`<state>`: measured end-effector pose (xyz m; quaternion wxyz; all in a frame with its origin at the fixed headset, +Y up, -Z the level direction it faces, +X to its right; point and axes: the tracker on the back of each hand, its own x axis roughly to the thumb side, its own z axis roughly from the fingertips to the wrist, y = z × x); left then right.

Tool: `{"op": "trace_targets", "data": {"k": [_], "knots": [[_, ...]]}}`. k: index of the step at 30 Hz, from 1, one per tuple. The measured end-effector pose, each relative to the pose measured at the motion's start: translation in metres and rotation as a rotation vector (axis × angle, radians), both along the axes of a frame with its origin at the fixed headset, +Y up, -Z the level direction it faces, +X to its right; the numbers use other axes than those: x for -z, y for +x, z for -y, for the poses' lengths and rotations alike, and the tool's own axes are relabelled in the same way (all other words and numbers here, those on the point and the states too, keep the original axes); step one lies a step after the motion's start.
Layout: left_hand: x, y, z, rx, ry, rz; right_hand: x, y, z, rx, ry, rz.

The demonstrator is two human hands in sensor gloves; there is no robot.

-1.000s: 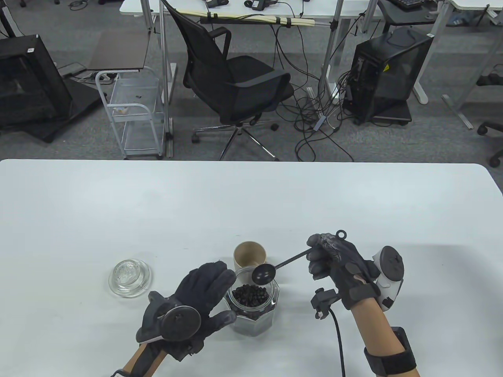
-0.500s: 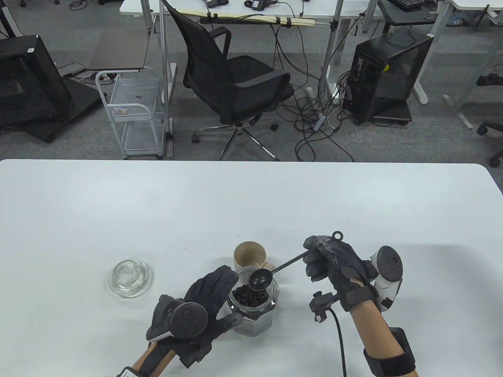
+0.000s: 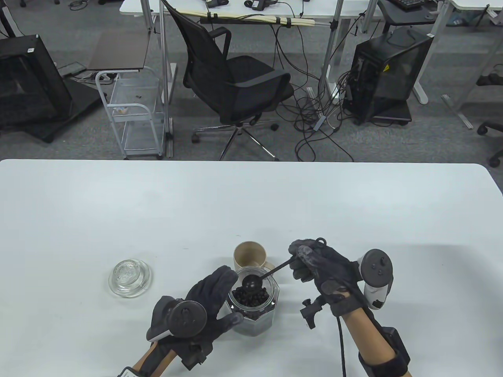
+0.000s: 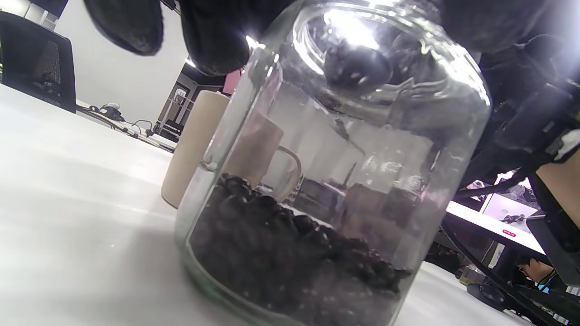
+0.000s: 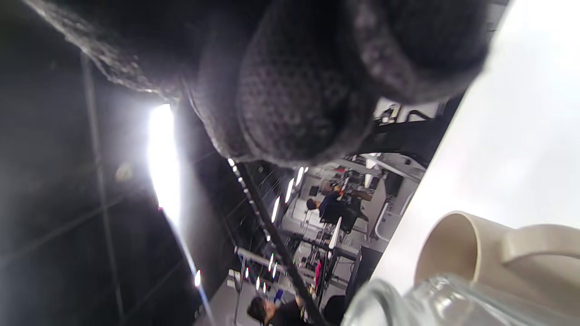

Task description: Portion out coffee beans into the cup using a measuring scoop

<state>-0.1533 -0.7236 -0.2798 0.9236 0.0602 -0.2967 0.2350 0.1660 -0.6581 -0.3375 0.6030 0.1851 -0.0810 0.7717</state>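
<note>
A glass jar (image 3: 254, 314) holding dark coffee beans (image 3: 250, 295) stands near the table's front edge. My left hand (image 3: 224, 299) holds it from the left, fingers and thumb curled round its wall. My right hand (image 3: 303, 262) grips the handle of a black measuring scoop (image 3: 251, 281), whose bowl sits inside the jar mouth just above the beans. A beige cup (image 3: 249, 255) with a handle stands upright right behind the jar. In the left wrist view the jar (image 4: 335, 181) fills the frame, with beans (image 4: 294, 253) at its bottom, the scoop bowl (image 4: 358, 68) near the top and the cup (image 4: 195, 145) behind.
The jar's glass lid (image 3: 129, 277) lies on the white table (image 3: 118, 204) to the left of my left hand. A black cable (image 3: 341, 345) runs from my right wrist to the front edge. In the right wrist view, the cup (image 5: 457, 253) lies beyond the jar rim (image 5: 408, 303).
My right hand has moved left and down, bringing the scoop bowl from above the jar's rim into its mouth. My left hand shifted slightly right early on, then stayed on the jar.
</note>
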Motion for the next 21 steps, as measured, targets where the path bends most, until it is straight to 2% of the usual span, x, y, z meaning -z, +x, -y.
{"op": "trace_targets", "data": {"k": [3, 10, 14, 21], "knots": [[0.000, 0.000, 0.000, 0.000, -0.004, 0.001, -0.008, -0.017, -0.007, -0.156, 0.102, -0.035], [0.001, 0.000, -0.001, -0.008, -0.015, 0.001, -0.021, -0.051, -0.009, -0.453, 0.205, -0.111], [0.000, 0.000, -0.001, -0.010, -0.020, 0.000, -0.024, -0.062, -0.007, -0.509, 0.206, -0.141], [0.000, 0.001, 0.000, -0.009, -0.016, -0.001, -0.023, -0.065, 0.000, -0.485, 0.068, -0.135]]}}
